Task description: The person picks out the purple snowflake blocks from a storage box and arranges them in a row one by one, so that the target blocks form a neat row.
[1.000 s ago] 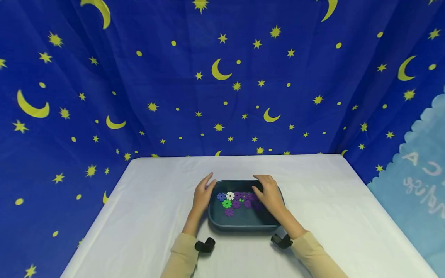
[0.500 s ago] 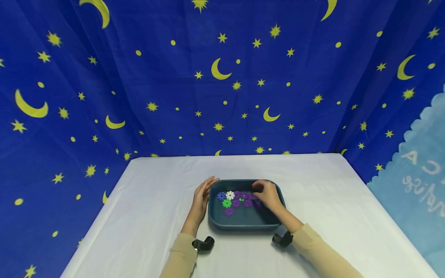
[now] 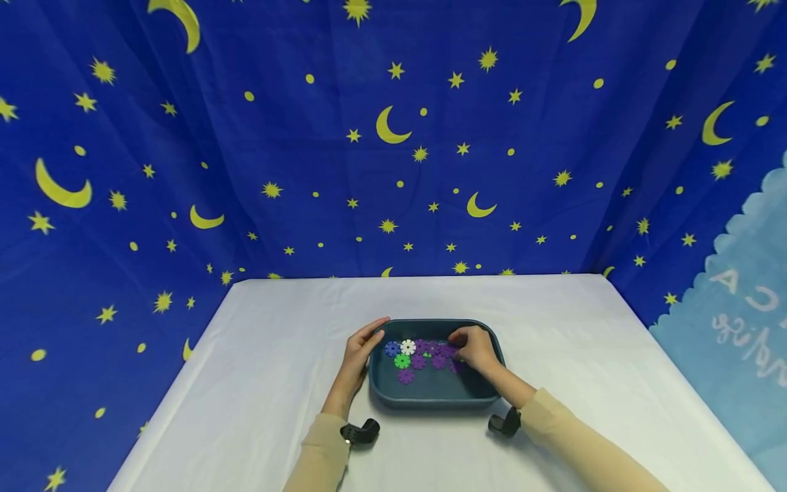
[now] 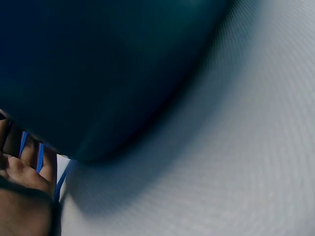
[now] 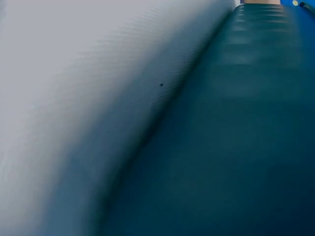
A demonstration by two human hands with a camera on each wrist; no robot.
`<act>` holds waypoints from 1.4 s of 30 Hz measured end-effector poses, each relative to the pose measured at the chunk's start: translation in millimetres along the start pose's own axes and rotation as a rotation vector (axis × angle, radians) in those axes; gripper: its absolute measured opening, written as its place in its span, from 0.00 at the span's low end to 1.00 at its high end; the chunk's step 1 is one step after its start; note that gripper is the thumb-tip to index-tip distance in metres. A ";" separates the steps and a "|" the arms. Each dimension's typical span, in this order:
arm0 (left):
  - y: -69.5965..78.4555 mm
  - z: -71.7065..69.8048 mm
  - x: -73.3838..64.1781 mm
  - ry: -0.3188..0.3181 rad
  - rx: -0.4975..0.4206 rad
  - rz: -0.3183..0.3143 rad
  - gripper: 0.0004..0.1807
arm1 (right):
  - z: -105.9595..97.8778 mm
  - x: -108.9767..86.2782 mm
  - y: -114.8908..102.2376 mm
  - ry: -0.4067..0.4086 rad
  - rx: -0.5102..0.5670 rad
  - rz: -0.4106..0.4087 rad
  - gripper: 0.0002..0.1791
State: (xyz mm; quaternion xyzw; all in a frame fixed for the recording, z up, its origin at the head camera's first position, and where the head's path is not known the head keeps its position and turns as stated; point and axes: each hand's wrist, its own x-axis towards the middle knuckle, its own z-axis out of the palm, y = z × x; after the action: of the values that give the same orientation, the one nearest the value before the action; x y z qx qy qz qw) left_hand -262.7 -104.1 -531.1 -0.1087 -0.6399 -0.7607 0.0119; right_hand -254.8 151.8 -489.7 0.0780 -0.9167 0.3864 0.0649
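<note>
A dark teal tray stands on the white table, with flower-shaped notched plastic discs inside. Several purple discs lie around the middle and right, beside a blue disc, a white disc and a green disc. My left hand rests along the tray's left side, fingers extended at the rim's far left corner. My right hand reaches inside at the right, fingers bent down over the purple discs; I cannot tell whether it grips one. The left wrist view shows left fingers past the tray's dark wall.
White cloth covers the table around the tray. A blue curtain with yellow moons and stars hangs behind and at the sides. A light blue panel with white lettering is at the right. Each wrist wears a black camera.
My right hand has lowered into the tray, its fingers bending down onto the purple discs. My left hand has closed in on the tray's left rim. The discs in sight stay about where they were.
</note>
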 end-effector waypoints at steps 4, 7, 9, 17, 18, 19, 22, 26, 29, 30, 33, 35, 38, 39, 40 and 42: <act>-0.8 -0.4 1.0 0.008 -0.001 -0.011 0.23 | 3.0 0.7 3.4 -0.022 -0.001 -0.007 0.17; -1.7 -1.0 1.4 0.007 0.002 -0.023 0.22 | 4.4 0.9 4.2 -0.038 -0.006 0.004 0.17; -2.4 -1.7 1.5 0.005 0.003 -0.025 0.22 | 4.7 1.0 3.8 -0.046 -0.009 0.011 0.17; -3.6 -2.6 2.2 0.004 0.028 0.002 0.23 | 2.1 2.3 -0.9 -0.047 -0.004 0.003 0.17; -3.4 -2.5 2.4 0.003 0.031 0.002 0.23 | 1.5 2.6 -1.1 -0.045 -0.005 -0.008 0.17; -3.0 -2.3 2.7 0.005 0.029 0.000 0.23 | 1.1 3.0 -1.4 -0.043 0.000 -0.011 0.17; -2.1 -2.0 3.0 0.003 0.030 -0.001 0.23 | -0.3 4.2 -1.1 -0.039 0.016 -0.024 0.17; -0.3 -1.2 2.6 -0.007 0.033 0.000 0.23 | -1.4 5.9 1.3 -0.023 0.037 -0.039 0.16; 0.4 -0.7 2.3 -0.009 0.042 -0.004 0.23 | -2.0 5.7 2.0 -0.002 0.050 -0.081 0.16; 0.0 -0.6 2.1 -0.009 0.041 -0.003 0.23 | -2.2 5.2 1.7 0.008 0.055 -0.095 0.16; -0.3 -0.7 1.4 -0.007 0.037 -0.006 0.22 | -3.3 2.7 -1.0 0.050 0.062 -0.141 0.16; -0.7 -0.8 1.1 -0.007 0.030 -0.004 0.22 | -4.2 0.7 -2.9 0.084 0.070 -0.165 0.16; -1.3 -0.8 0.9 0.000 0.013 -0.011 0.22 | -7.5 -2.7 -4.9 0.127 0.093 -0.194 0.17; -1.5 -0.7 0.7 0.002 0.008 -0.012 0.22 | -9.0 -3.8 -5.0 0.140 0.102 -0.198 0.18; -1.7 -1.0 1.1 0.004 0.007 -0.013 0.22 | -10.6 -4.2 -5.0 0.153 0.112 -0.202 0.18; -2.3 -1.5 1.4 0.008 0.001 -0.014 0.22 | -14.5 -5.0 -4.7 0.178 0.139 -0.196 0.18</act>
State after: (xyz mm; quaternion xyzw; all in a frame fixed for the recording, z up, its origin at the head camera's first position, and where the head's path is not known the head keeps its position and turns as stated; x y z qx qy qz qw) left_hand -264.7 -105.0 -533.3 -0.1011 -0.6410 -0.7608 0.0092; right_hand -248.2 159.4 -477.3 0.1370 -0.8664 0.4461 0.1776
